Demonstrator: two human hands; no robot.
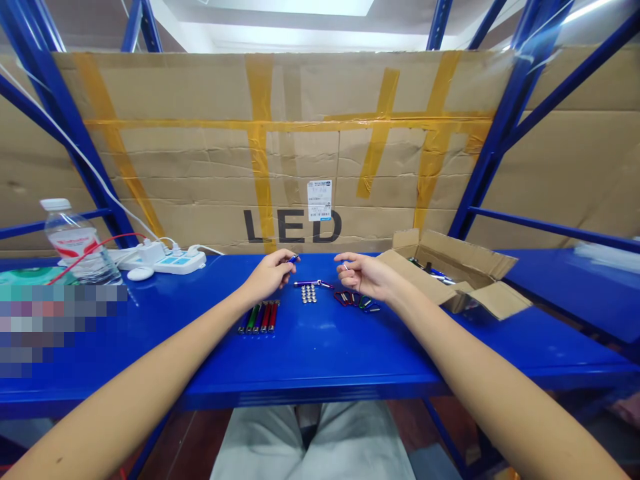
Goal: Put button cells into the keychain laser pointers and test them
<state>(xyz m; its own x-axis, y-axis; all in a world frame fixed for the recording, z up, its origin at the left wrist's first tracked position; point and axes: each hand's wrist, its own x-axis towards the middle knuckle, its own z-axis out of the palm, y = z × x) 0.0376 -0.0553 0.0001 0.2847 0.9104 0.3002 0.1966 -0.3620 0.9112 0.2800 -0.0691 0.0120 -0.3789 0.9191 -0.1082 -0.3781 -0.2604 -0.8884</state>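
My left hand (273,273) is closed in a pinch on a small dark blue metal tube (294,258), whose end sticks out past the fingertips. To its right, my right hand (367,275) has thumb and finger pressed together, with a tiny shiny bit between them too small to name. Between the hands a slim purple tube (306,284) with a clip at its end lies on the blue table. Just below it sit rows of silver button cells (309,294). Colored carabiners (355,300) lie under my right hand. Green, blue and red metal tubes (260,317) line up below my left hand.
An open cardboard box (450,267) with several tubes inside stands at the right. At the left are a white power strip (180,261), a water bottle (80,240) and cables. A large cardboard sheet (210,167) walls off the back, between blue posts (500,127).
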